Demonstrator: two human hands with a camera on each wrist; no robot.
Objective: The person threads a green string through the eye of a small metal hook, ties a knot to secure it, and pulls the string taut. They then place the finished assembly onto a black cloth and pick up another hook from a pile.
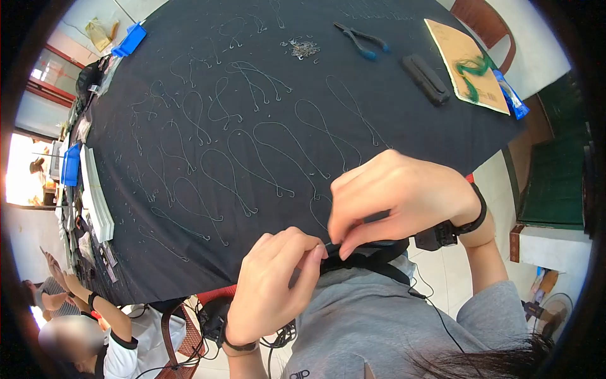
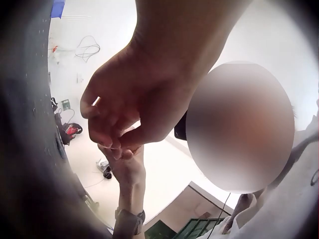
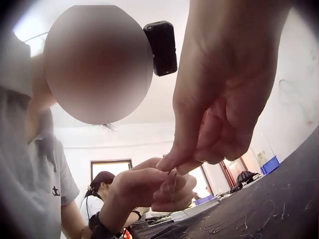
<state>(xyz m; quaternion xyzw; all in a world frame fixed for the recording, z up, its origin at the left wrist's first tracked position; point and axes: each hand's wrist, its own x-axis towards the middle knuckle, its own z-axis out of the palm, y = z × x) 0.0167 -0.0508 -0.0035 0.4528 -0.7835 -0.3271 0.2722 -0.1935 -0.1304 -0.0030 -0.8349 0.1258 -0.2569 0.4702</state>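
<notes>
So the biggest thing here is your black-cloth table (image 1: pixel 208 265), and I'd guess the dark matte surface is so tiny shiny bits don't get lost. Cardboard sheet (image 1: pixel 449 47) sits at the far right corner with a green thread bundle (image 1: pixel 475 71) on it, probably parked there to stay untangled. Your left hand (image 1: pixel 274 281) and right hand (image 1: pixel 404 202) meet at the near edge, close to your body, fingertips nearly touching, both pinching; likely you want the fine stuff close to your eyes. Black case (image 1: pixel 426 79) and pliers (image 1: pixel 363 43) lie past your right hand, out of the way but reachable I think. The looped lines with hooks (image 1: pixel 251 212) are spread apart, which should stop them snagging, while the loose hook pile (image 1: pixel 305 49) is heaped beyond them. Smallest is the thin line (image 3: pixel 174 185) at your fingertips, plus what looks like a hook; can't tell which fingers have which end.
</notes>
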